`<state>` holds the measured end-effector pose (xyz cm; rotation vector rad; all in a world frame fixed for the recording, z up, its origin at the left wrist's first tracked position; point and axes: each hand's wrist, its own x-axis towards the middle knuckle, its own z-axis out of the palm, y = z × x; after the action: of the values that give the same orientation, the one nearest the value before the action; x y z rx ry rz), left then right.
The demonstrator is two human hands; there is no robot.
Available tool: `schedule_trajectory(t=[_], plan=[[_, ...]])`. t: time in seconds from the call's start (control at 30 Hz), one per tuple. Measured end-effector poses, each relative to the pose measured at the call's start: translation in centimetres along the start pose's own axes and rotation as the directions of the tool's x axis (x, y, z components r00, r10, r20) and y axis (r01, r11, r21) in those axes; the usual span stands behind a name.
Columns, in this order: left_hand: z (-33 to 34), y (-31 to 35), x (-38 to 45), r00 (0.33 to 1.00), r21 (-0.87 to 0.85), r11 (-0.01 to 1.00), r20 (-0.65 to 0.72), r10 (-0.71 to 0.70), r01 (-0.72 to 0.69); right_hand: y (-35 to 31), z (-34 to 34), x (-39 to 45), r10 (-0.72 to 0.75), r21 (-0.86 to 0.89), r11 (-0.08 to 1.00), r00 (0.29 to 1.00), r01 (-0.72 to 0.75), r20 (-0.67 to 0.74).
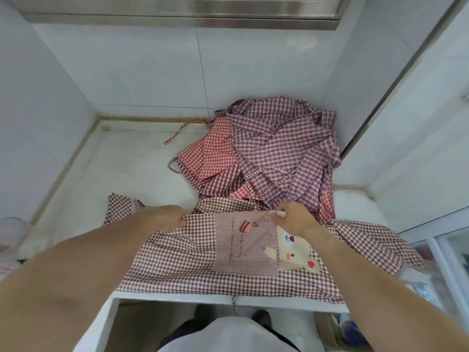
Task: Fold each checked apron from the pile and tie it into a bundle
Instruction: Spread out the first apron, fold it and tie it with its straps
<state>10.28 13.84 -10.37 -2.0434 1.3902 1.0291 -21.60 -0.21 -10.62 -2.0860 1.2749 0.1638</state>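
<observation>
One apron (228, 252) lies on the counter (132, 158) before the pile (274, 148).

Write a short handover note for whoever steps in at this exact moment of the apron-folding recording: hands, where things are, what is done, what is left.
Left hand: grips the far edge of the bear apron left of its pocket.
Right hand: pinches the same edge above the bear print.
The bear apron lies spread flat, pocket up, on the white counter, its near hem over the front edge with a tie dangling.
The pile of checked aprons sits unfolded behind it in the right back corner.
Done: one apron pulled out and laid flat. No tied bundle is in view.
Left: fold this apron, tie it, then work through the pile.
</observation>
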Motion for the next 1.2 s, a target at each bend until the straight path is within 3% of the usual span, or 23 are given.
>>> schedule_trajectory(t=[0.17, 0.23, 0.33, 0.4, 0.47, 0.53, 0.6, 0.67, 0.73, 0.8, 0.97, 1.1, 1.2], plan=[[-0.4, -2.5, -0.6, 0.994, -0.041, 0.996, -0.072, -0.077, 0.075, -1.2, 0.8, 0.2, 0.011, -0.076, 0.997, 0.998, -0.007, 0.061], [-0.6, -3.1, -0.8, 0.959, -0.046, 0.989, -0.242, -0.147, 0.140, -1.7, 1.1, 0.6, 0.034, -0.100, 0.995, 0.996, -0.026, 0.083], [0.3, -2.1, -0.7, 0.842, 0.059, 0.970, -0.511, -0.173, 0.234, -2.1, 1.5, 1.1, 0.047, -0.130, 0.991, 0.997, -0.040, 0.053], [1.4, 0.3, -0.7, 0.764, 0.010, 0.991, -0.638, -0.098, 0.136, -2.3, 1.8, 1.4, 0.041, -0.161, 0.986, 0.999, -0.039, 0.011], [2.8, 3.4, -0.9, 0.726, 0.015, 0.999, -0.687, 0.036, -0.036, -2.3, 2.0, 1.5, 0.043, -0.174, 0.984, 0.999, -0.046, -0.019], [4.5, 6.6, -1.1, 0.752, -0.036, 0.979, -0.646, 0.130, -0.201, -2.4, 2.1, 1.6, 0.050, -0.186, 0.981, 0.999, -0.053, -0.017], [5.9, 9.2, -1.2, 0.872, -0.202, 0.941, -0.466, 0.150, -0.270, -2.2, 2.2, 1.6, 0.045, -0.190, 0.981, 0.999, -0.047, -0.015], [7.1, 10.9, -1.1, 0.976, -0.243, 0.953, -0.161, 0.145, -0.181, -1.9, 2.1, 1.5, 0.034, -0.184, 0.982, 0.999, -0.032, 0.009], [8.5, 12.1, -0.9, 0.995, -0.121, 0.988, -0.018, 0.095, -0.097, -1.3, 1.9, 0.9, 0.051, -0.220, 0.975, 0.994, -0.028, 0.101], [9.5, 13.0, -0.8, 0.999, -0.080, 0.996, -0.015, 0.045, -0.046, -0.2, 1.5, -0.1, 0.082, -0.315, 0.949, 0.978, -0.017, 0.194], [9.2, 13.5, -0.3, 0.999, -0.028, 0.999, -0.017, 0.035, -0.035, 5.9, -1.3, -2.9, 0.253, -0.320, 0.929, 0.951, -0.187, 0.179], [9.0, 13.4, 0.0, 0.999, 0.025, 0.999, -0.033, 0.028, -0.027, 11.2, -3.8, -6.1, 0.362, -0.482, 0.822, 0.932, -0.303, 0.030], [9.2, 13.4, 0.2, 0.999, 0.050, 0.999, -0.043, 0.021, -0.019, 14.9, -4.9, -8.3, 0.418, -0.496, 0.764, 0.902, -0.412, -0.106]])
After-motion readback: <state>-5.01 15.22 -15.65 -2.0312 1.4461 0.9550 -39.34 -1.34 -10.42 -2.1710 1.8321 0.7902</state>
